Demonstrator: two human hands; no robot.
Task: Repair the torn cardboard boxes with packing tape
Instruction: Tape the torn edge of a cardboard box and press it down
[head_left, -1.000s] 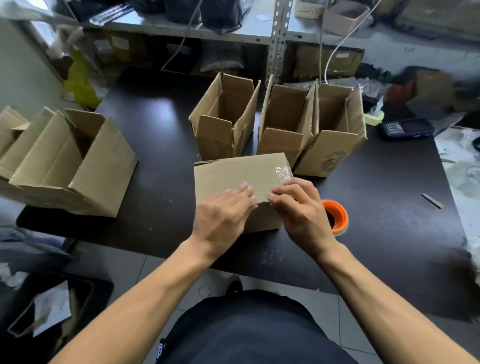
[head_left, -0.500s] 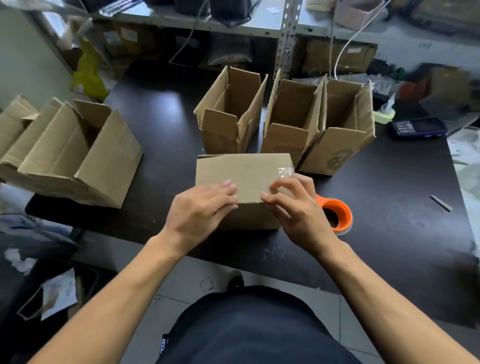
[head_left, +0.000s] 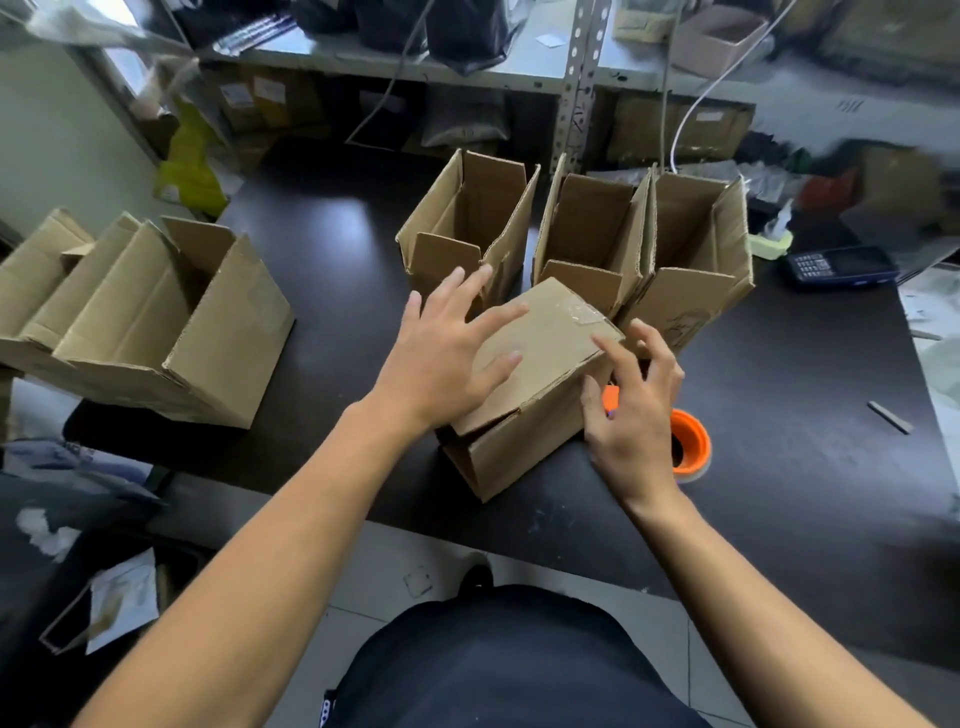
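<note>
the small brown cardboard box with a clear tape patch (head_left: 540, 364) is sitting skewed on the dark surface (head_left: 779, 415), just in front of three open-topped cardboard boxes (head_left: 571, 234), and the step in hand looks like turning it round to check the mend. the patch is showing near the corner facing those open boxes. the left hand (head_left: 447, 358) is lying flat on the box's top panel, fingers (head_left: 498, 314) spread wide, gripping nothing. the right hand (head_left: 634, 410) is hovering at the box's right edge, fingers apart and curled, fingertips apparently brushing the cardboard, holding nothing. the orange-cored roll of packing tape (head_left: 688, 441) is lying just right of the box, half hidden behind that hand. next move, i'd judge: find any tear left, then reach for the roll.
</note>
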